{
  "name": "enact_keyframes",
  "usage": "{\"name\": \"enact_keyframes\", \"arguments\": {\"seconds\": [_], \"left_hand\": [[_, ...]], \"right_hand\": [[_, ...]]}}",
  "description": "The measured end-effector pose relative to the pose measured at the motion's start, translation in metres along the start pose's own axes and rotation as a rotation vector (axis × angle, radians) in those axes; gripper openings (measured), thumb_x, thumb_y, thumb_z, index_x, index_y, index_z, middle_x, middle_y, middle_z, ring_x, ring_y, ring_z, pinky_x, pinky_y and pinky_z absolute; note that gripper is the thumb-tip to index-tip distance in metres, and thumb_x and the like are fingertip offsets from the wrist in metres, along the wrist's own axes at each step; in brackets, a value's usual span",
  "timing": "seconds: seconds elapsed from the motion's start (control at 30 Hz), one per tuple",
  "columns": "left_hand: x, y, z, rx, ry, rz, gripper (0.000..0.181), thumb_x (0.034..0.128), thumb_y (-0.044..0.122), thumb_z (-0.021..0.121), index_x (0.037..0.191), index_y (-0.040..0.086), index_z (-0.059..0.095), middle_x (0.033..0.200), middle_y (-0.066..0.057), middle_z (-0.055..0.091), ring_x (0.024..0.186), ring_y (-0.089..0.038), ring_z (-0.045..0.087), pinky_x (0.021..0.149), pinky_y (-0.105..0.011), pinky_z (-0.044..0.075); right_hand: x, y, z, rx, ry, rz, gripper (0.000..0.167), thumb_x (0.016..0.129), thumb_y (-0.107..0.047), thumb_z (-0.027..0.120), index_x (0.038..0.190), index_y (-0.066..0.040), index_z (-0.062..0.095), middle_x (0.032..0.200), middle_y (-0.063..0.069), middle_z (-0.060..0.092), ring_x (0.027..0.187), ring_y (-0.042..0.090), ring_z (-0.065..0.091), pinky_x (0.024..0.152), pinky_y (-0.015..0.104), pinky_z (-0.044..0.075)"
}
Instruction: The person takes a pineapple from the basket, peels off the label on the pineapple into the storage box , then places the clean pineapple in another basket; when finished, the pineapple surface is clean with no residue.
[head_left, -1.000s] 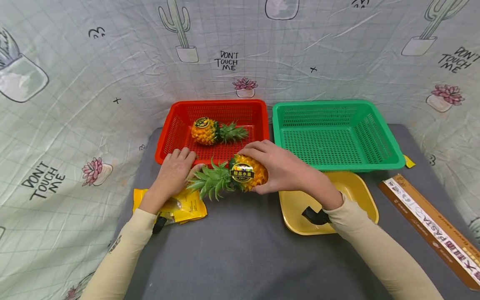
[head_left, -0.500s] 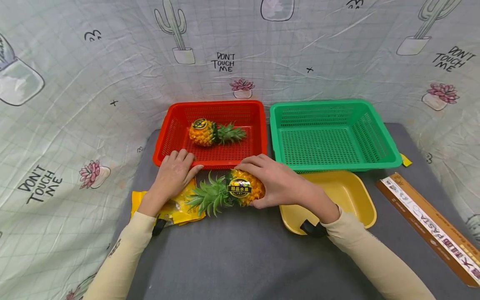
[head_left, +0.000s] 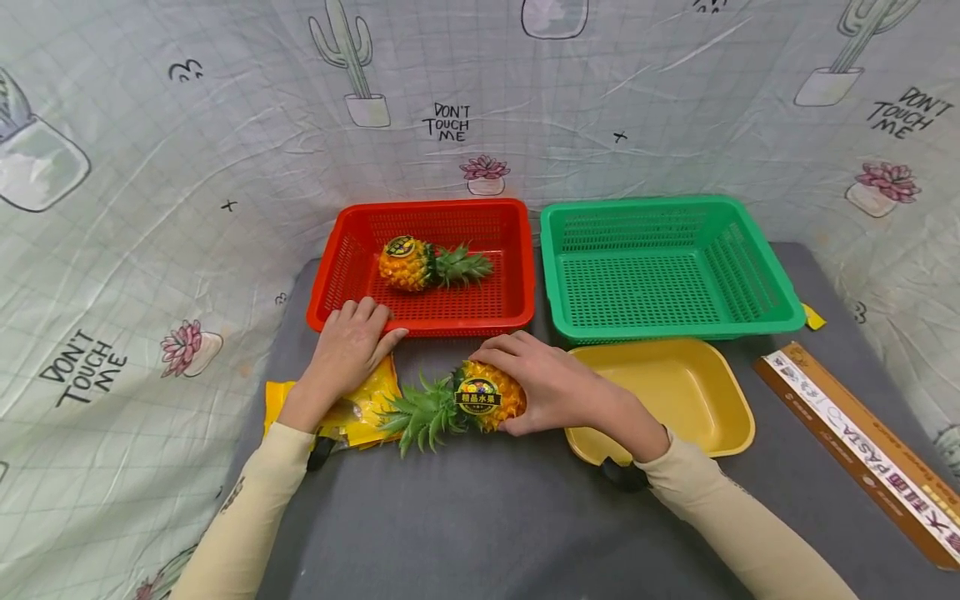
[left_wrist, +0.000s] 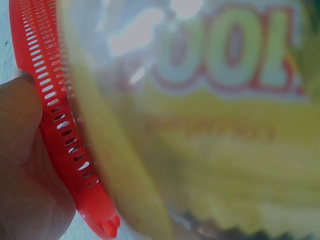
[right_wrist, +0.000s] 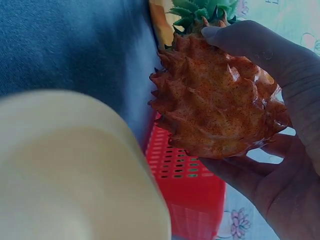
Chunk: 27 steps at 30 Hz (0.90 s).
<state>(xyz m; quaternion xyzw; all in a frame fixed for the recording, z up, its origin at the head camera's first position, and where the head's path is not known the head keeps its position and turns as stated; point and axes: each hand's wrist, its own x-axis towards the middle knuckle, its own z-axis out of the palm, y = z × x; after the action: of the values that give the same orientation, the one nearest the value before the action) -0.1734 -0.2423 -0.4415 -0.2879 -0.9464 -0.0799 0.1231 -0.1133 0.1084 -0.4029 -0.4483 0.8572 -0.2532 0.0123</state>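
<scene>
My right hand (head_left: 551, 383) grips the fruit end of a small pineapple (head_left: 491, 392) with a black and gold label. Its green crown points left, near the yellow packets. I cannot tell whether it touches the table. In the right wrist view, thumb and fingers wrap the spiky pineapple (right_wrist: 215, 100). My left hand (head_left: 347, 346) holds the front-left rim of the red basket (head_left: 480, 323), fingers over the edge and thumb along the front. A second pineapple (head_left: 408, 265) lies on its side in that basket, crown to the right.
A green basket (head_left: 757, 327) stands right of the red one. In front of it sits a yellow tub (head_left: 697, 400), partly behind my right wrist. Yellow packets (head_left: 367, 412) lie under my left wrist. A long pasta box (head_left: 862, 454) lies at the right.
My right hand has lowered the pineapple toward me, away from the red basket's front edge and down toward the table. My left hand stays at the basket rim.
</scene>
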Motion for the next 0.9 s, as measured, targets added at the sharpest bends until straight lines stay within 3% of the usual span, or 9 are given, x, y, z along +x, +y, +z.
{"name": "enact_keyframes", "arguments": {"seconds": [0.9], "left_hand": [[0.0, 0.001, 0.001, 0.005, 0.016, -0.002, 0.037, 0.1048, 0.037, 0.067, 0.095, 0.007, 0.048, 0.091, -0.011, 0.041, 0.081, -0.036, 0.042, 0.067, -0.045, 0.033]], "right_hand": [[-0.011, 0.008, 0.028, 0.036, -0.024, 0.024, 0.086, 0.073, -0.039, 0.094, 0.147, -0.014, 0.058, 0.137, 0.001, 0.057, 0.118, 0.02, 0.053, 0.092, 0.038, 0.052]]}}
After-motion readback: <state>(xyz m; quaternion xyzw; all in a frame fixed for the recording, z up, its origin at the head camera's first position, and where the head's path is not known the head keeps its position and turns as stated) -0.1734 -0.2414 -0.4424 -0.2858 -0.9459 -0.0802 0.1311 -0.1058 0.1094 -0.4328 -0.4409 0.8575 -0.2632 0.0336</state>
